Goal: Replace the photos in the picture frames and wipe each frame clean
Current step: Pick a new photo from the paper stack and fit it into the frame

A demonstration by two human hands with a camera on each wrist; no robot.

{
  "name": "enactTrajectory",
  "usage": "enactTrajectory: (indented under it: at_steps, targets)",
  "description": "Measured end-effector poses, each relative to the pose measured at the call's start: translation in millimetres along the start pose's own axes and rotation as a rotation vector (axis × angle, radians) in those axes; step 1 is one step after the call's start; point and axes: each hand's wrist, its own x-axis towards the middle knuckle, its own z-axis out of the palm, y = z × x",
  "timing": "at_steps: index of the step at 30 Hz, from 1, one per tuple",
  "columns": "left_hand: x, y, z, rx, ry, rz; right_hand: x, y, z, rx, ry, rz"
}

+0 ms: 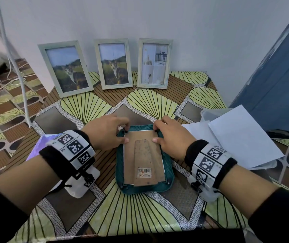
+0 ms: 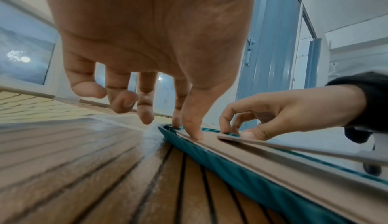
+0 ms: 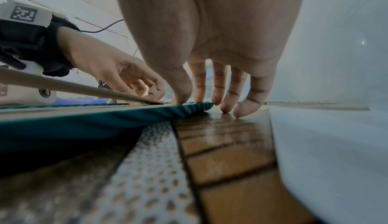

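A teal picture frame lies face down on the patterned table, its brown backing board and folded stand facing up. My left hand is at its far left corner: the index fingertip sits on a small black tab and the thumb presses the backing. My right hand mirrors this at the far right corner, thumb on the board beside the stand's tip. In the right wrist view, my right hand's ring and little fingertips touch the table beyond the frame's edge.
Three pale green frames lean on the back wall: two with cat photos, one with an interior picture. White sheets and a clear plastic tub lie right. A purple print lies under my left wrist. Cables hang left.
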Motion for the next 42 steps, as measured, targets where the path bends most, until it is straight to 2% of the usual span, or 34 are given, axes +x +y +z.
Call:
enactTrajectory:
  at_steps: [9, 13, 18, 25, 30, 38, 42]
  targets:
    - [-9.6, 9.6, -2.5, 0.076, 0.027, 0.016, -0.2, -0.2, -0.8, -0.002, 0.035, 0.001]
    - [-24.9, 12.9, -5.0, 0.098, 0.085, 0.05, -13.0, -2.8, -6.5, -0.002, 0.059, -0.006]
    - [-70.6, 15.8, -5.3, 0.081, 0.168, 0.119, -55.3, -8.2, -10.4, -0.04, 0.139, -0.063]
    - [-130.4, 26.7, 30.2, -0.047, 0.1, 0.217, -116.9, -9.2, 6.0, -0.1, 0.068, -0.062]
    - [-135.2, 26.6, 48.2, -0.16, 0.152, 0.202, -119.5, -10.4, 12.1, -0.059, 0.075, -0.049]
    - [-137.3, 30.1, 46.0, -0.33, 0.292, 0.085, -110.6, -15.8, 10.2, 0.019, 0.13, 0.052]
    - [-137.5, 33.5, 48.8, -0.353, 0.288, 0.061, -105.3, -17.4, 10.8, 0.038, 0.113, 0.08]
